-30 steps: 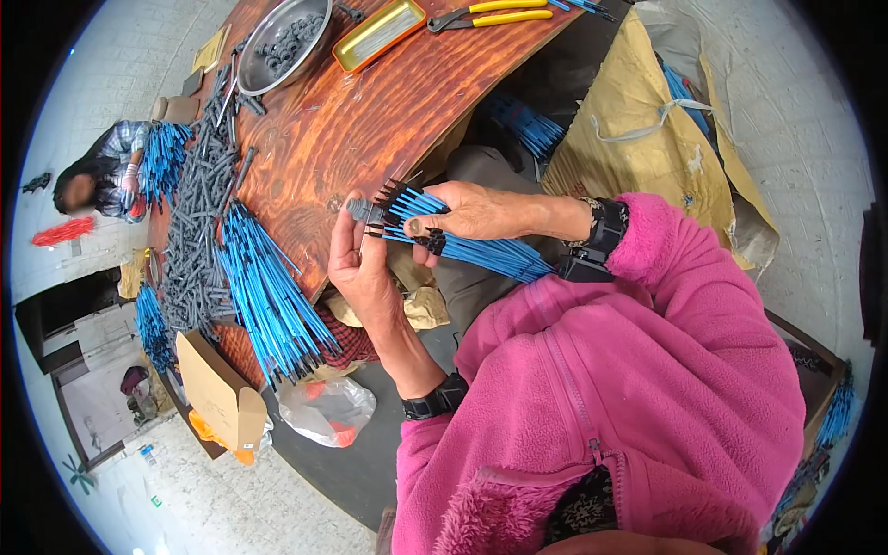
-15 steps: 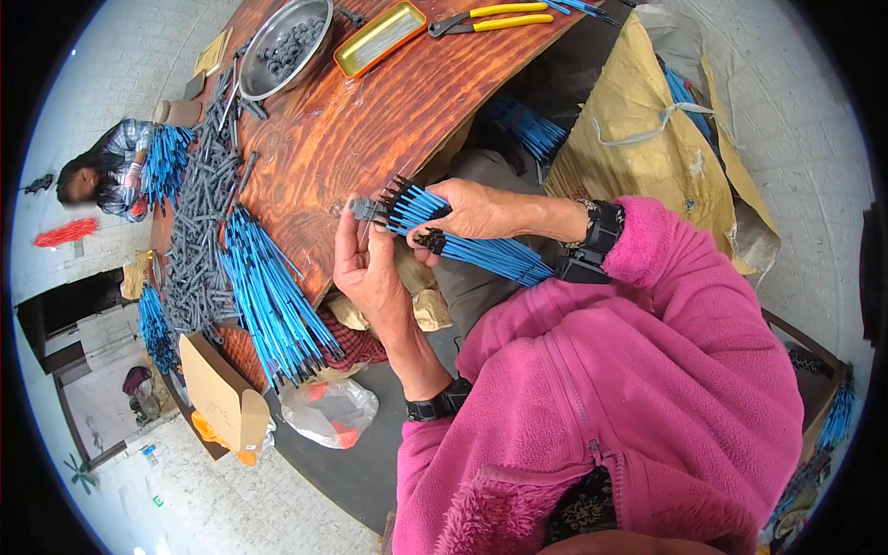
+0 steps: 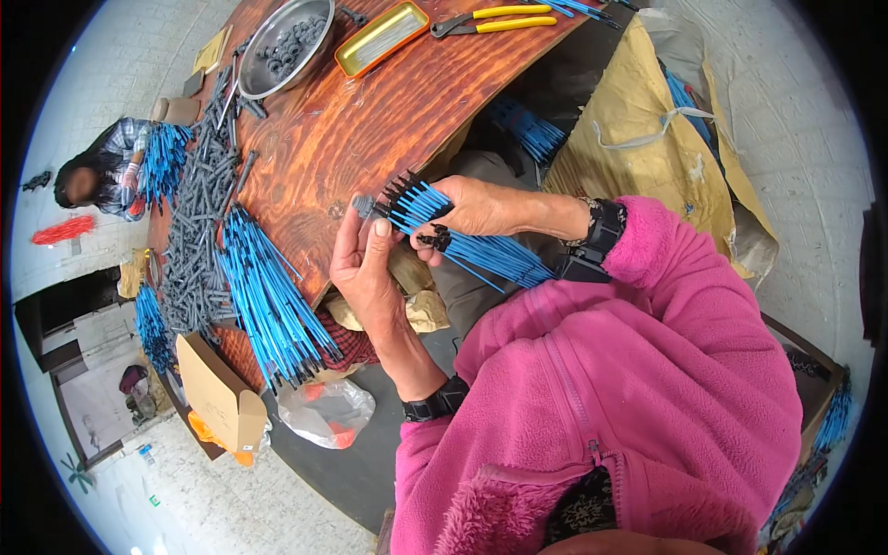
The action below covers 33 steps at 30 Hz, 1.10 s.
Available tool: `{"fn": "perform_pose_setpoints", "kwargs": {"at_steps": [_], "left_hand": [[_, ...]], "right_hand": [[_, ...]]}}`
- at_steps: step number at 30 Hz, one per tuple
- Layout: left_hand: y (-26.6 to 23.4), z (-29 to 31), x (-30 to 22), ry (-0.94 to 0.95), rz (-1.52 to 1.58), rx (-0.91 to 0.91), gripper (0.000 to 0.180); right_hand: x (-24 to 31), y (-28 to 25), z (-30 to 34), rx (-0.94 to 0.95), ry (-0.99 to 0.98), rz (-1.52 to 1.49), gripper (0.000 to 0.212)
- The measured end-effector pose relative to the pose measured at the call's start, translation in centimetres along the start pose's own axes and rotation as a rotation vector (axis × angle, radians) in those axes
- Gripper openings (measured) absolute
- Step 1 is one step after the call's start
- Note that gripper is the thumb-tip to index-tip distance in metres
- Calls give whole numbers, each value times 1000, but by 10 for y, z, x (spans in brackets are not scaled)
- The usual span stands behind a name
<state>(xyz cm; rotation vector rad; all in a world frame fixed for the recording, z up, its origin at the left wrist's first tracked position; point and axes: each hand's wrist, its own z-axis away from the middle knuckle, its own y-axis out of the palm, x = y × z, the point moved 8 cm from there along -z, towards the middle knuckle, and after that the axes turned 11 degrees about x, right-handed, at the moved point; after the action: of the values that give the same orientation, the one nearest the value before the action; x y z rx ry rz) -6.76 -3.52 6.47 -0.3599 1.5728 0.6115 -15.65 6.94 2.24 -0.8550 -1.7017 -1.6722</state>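
My right hand [image 3: 474,211] is closed around a bundle of thin blue rods [image 3: 499,259] with black tips. Part of the bundle fans out past the thumb, its tips toward the table, while the rest trails back over my lap. One rod slants out below the others. At the fanned tips, my left hand [image 3: 372,264] pinches a small grey plastic fitting [image 3: 364,204] between thumb and fingers. The fitting meets the end of a blue rod; whether the two are joined I cannot make out.
On the wooden table [image 3: 333,129] lie a pile of grey plastic fittings [image 3: 199,222], more blue rods [image 3: 268,287], a metal bowl [image 3: 254,79], a shallow tin [image 3: 381,39] and yellow-handled pliers [image 3: 495,18]. A yellow sack [image 3: 638,139] stands right. Another person [image 3: 116,166] sits across the table.
One blue rod has come to slant out below the bundle. My left hand has shifted very slightly, still pinching the grey fitting; my right hand has barely moved.
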Motion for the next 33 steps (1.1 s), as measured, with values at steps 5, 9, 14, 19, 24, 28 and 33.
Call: {"fn": "perform_pose_setpoints", "kwargs": {"at_steps": [5, 9, 14, 19, 24, 28, 33], "left_hand": [[-1, 0, 0, -11, -14, 20, 50], [4, -1, -4, 4, -39, 55, 50], [6, 1, -7, 26, -72, 95, 50], [5, 2, -7, 43, -45, 164, 50], [-1, 4, 1, 33, 19, 169, 50], [1, 2, 4, 47, 55, 136, 50], [-1, 3, 6, -7, 152, 110, 51]], "right_hand": [[0, -1, -2, 5, 25, 30, 19], [-5, -1, -1, 45, 40, 52, 23], [-5, 2, 1, 43, 74, 75, 29], [-4, 6, 1, 93, 123, 108, 31], [-11, 9, -5, 127, 127, 132, 31], [-4, 5, -2, 47, 145, 162, 29], [2, 12, 0, 33, 105, 157, 24]]}}
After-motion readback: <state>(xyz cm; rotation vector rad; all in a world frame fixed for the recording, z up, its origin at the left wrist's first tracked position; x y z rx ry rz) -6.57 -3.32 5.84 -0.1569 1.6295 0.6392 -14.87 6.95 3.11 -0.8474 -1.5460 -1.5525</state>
